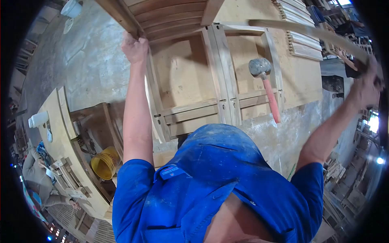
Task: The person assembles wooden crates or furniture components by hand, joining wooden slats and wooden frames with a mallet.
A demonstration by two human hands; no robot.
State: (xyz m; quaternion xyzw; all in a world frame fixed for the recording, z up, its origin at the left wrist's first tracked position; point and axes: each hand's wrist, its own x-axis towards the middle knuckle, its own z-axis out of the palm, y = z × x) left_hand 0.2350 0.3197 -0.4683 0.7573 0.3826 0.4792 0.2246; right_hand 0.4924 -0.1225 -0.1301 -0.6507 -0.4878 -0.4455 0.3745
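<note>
Left hand (135,48) closed around the edge of a curved slatted wooden frame (170,16) raised overhead. Right hand (366,87) gripping one end of a long wooden strip (308,31), which extends from it toward the slatted frame. Between the two hands, flat wooden frames (221,73) lie on the counter (300,81), with a red-handled mallet (265,83) resting on them. Below the left arm, a yellow bucket (104,164).
</note>
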